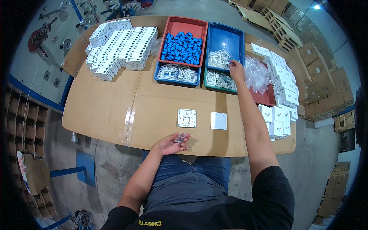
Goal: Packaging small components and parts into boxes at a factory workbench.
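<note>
Near the table's front edge, my left hand (pixel 171 145) is palm up with its fingers curled round a small clear plastic bag (pixel 180 138). My right arm stretches far forward, and my right hand (pixel 236 70) is at the right rim of a blue tray (pixel 225 34) with a pile of small clear-and-white packets (pixel 219 58) in it. Its fingers are pinched together at the pile's edge; what they hold is too small to name. Between my arms lie a square white frame with a metal-and-plastic inside (pixel 186 118) and a plain white square plate (pixel 219 120).
Blue parts fill a red tray (pixel 166 53); blue (pixel 177 81) and green (pixel 221 90) trays of white pieces stand before it. White boxes are stacked left (pixel 122 50) and right (pixel 283 92). Clear bags (pixel 257 74) heap over another red tray (pixel 270 100). Cardboard (pixel 99 103) covers the table.
</note>
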Tool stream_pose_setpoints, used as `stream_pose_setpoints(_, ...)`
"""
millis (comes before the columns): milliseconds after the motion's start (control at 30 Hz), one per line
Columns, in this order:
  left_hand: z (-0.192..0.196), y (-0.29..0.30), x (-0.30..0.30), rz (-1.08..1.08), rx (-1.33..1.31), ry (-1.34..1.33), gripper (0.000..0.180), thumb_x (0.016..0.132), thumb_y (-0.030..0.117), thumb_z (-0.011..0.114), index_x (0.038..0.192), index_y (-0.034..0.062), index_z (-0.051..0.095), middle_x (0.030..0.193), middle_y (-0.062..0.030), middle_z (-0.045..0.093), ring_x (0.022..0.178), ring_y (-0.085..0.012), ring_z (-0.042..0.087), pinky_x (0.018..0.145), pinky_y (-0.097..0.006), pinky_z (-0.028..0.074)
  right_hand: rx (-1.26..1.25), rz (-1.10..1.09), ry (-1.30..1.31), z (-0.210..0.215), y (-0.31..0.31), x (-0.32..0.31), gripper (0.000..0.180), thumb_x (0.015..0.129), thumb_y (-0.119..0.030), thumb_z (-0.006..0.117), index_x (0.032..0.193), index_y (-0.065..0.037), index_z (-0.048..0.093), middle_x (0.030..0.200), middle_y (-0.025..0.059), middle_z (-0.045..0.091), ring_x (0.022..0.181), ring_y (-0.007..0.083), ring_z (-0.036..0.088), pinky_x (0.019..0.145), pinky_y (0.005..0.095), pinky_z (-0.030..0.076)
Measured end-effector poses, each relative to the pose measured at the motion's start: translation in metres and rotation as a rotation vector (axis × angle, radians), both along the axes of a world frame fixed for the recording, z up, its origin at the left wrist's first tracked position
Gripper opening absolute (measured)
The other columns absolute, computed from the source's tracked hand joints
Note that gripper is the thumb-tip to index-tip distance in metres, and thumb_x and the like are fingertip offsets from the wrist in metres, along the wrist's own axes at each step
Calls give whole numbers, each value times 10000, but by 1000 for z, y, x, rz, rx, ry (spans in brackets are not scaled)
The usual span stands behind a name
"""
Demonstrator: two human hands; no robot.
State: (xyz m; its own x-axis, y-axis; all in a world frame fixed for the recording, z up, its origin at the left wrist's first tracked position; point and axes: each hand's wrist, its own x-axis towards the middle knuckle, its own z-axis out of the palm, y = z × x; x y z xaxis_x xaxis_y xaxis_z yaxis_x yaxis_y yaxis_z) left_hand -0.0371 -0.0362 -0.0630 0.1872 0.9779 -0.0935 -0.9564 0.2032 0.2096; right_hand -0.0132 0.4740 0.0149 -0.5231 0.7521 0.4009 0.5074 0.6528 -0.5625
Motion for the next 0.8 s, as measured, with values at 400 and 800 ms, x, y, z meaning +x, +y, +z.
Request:
stream_pose_setpoints(400,1,14,-13,104,119,-216,642,1045,519,477,1467,36,473,1164,-68,667,1005,-216,622,998,-482,475,-741,357,318,57,-149,54,262,963,-96,605,1218,-79,663,958,25,703,731,76,604,635,227,473)
stream_pose_setpoints(800,-4,6,0,188,31,-95,494,1006,446,599,1356,98,569,1236,-70,665,1105,-222,636,1059,-521,476,-657,758,-114,58,-337,73,181,885,-66,714,1056,-18,677,905,54,713,760,124,631,689,287,511)
